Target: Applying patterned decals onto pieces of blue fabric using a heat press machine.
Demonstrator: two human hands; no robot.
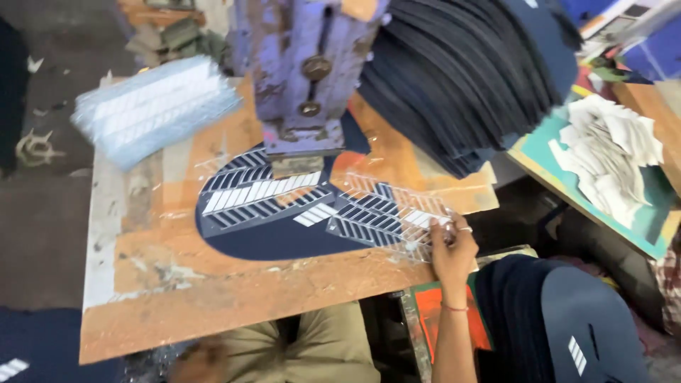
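A dark navy fabric piece (284, 237) lies on the worn wooden board (234, 291) under a purple press machine (301, 71). White striped patches (259, 191) sit on the fabric. My right hand (454, 248) pinches the right end of a clear plastic film (390, 213) printed with slanted stripes, lifted slightly off the fabric. My left hand (202, 358) is blurred at the bottom edge below the board, near my lap; what it holds is unclear.
A stack of clear striped film sheets (152, 106) rests at the board's back left. A tall pile of dark fabric pieces (468, 78) leans at the back right. Crumpled white paper scraps (610, 156) lie on a teal board. More dark pieces (567, 326) sit at lower right.
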